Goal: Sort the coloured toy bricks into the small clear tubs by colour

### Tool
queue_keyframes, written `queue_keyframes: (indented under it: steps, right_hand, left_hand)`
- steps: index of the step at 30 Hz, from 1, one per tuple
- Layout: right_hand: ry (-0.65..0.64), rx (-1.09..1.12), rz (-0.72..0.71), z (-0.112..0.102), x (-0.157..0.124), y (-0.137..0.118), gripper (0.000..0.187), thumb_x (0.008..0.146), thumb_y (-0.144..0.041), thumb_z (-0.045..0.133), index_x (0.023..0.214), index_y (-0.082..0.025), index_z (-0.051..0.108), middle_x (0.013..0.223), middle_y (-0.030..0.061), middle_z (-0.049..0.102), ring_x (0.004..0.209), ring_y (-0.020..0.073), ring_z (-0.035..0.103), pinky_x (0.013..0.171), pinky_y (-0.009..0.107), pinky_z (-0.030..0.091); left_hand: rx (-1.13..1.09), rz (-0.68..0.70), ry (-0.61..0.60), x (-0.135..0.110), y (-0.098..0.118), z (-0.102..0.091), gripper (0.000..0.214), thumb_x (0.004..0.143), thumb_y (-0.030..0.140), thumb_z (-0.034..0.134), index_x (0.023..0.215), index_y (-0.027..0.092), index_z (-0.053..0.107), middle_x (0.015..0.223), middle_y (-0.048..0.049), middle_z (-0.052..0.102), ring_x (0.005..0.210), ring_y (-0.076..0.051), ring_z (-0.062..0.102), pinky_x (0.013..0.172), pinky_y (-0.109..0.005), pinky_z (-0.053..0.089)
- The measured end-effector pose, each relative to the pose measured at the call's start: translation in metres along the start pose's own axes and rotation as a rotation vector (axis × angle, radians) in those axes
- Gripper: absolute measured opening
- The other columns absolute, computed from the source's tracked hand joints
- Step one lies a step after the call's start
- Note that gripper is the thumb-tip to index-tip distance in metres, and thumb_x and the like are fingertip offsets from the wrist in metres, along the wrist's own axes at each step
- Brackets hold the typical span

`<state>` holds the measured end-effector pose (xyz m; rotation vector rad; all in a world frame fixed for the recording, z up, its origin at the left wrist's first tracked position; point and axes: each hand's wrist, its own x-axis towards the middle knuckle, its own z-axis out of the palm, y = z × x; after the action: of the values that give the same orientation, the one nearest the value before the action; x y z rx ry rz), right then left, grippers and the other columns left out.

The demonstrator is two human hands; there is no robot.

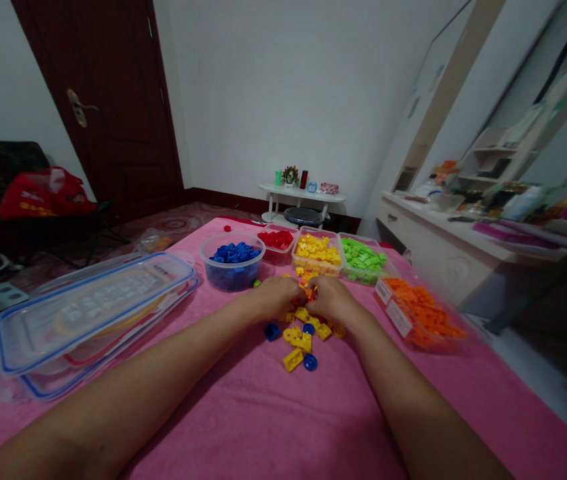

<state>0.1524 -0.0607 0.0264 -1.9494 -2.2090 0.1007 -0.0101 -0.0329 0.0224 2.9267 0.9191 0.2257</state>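
My left hand (277, 296) and my right hand (330, 298) meet knuckle to knuckle over a small pile of loose bricks (299, 337) on the pink cloth (273, 413). Both hands are curled with fingers closed around small orange and yellow pieces (308, 291) held between them. The pile under them holds yellow bricks and a few blue round ones (309, 362). Just beyond the hands stands a tub of yellow bricks (317, 250).
A round tub of blue bricks (233, 261), a red tub (277, 240), a green tub (362, 257) and an orange tub (421, 312) ring the hands. Stacked clear lids (88, 313) lie at the left. A white dresser (443, 240) stands right.
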Motion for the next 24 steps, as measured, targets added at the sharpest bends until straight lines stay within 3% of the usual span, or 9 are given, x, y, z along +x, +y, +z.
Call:
queue_keyframes:
  steps: [3,6,10,13,16,21,24]
  right_hand:
    - [-0.02,0.114,0.02,0.001,0.002,0.006,0.02,0.057,-0.02,0.067,0.076,-0.016,0.066,0.07,0.0036,0.065,0.062,0.0145,0.056,0.05,0.022,0.032]
    - [-0.044,0.324,0.075,-0.003,0.005,0.018,0.019,0.055,-0.013,0.066,0.073,-0.015,0.064,0.057,-0.002,0.058,0.052,0.0104,0.05,0.045,0.02,0.03]
    - [0.013,0.625,0.112,-0.017,0.006,0.03,0.022,0.056,-0.009,0.063,0.077,-0.015,0.061,0.053,-0.0059,0.052,0.047,0.0078,0.047,0.044,0.018,0.031]
    - [0.043,0.792,0.118,-0.028,0.006,0.027,0.024,0.06,-0.014,0.063,0.084,-0.014,0.06,0.055,-0.0056,0.053,0.049,0.0085,0.05,0.046,0.019,0.035]
    - [0.104,0.844,0.058,-0.033,0.005,0.017,0.027,0.061,-0.016,0.065,0.088,-0.013,0.061,0.065,-0.0016,0.061,0.057,0.0107,0.057,0.052,0.02,0.042]
    - [0.103,0.756,-0.13,-0.029,0.004,0.004,0.028,0.065,-0.017,0.067,0.093,-0.014,0.069,0.089,0.0058,0.071,0.074,0.0152,0.064,0.067,0.026,0.05]
    - [0.126,0.718,-0.137,-0.025,0.005,0.003,0.03,0.067,-0.02,0.069,0.097,-0.016,0.071,0.094,0.007,0.072,0.078,0.0168,0.065,0.072,0.029,0.052]
  left_hand:
    - [-0.094,-0.057,0.038,0.003,-0.003,0.003,0.023,0.073,0.016,0.06,0.093,0.021,0.072,0.089,-0.0064,0.07,0.083,-0.019,0.062,0.065,-0.023,0.043]
    - [-0.334,-0.136,0.168,0.006,-0.007,0.005,0.02,0.073,0.015,0.059,0.09,0.017,0.069,0.084,-0.004,0.068,0.078,-0.015,0.06,0.067,-0.022,0.044]
    - [-1.066,-0.348,0.292,0.012,-0.005,0.003,0.018,0.079,0.014,0.054,0.096,0.013,0.06,0.072,-0.0014,0.06,0.061,-0.01,0.056,0.055,-0.019,0.044]
    - [-1.642,-0.532,0.232,0.014,0.001,-0.002,0.012,0.085,0.014,0.047,0.094,0.012,0.055,0.072,-0.0033,0.057,0.058,-0.008,0.057,0.052,-0.017,0.046]
    - [-2.005,-0.65,0.122,0.013,0.004,-0.006,0.019,0.092,0.026,0.042,0.09,0.011,0.053,0.078,-0.0077,0.057,0.067,-0.011,0.062,0.058,-0.019,0.052]
    - [-2.253,-0.449,0.09,0.009,0.0,-0.001,0.034,0.094,0.042,0.039,0.099,0.011,0.053,0.094,-0.0102,0.058,0.078,-0.014,0.063,0.065,-0.024,0.057]
    - [-2.283,-0.401,0.074,0.01,-0.003,0.003,0.036,0.093,0.043,0.041,0.106,0.012,0.053,0.096,-0.0105,0.059,0.078,-0.014,0.064,0.065,-0.025,0.057]
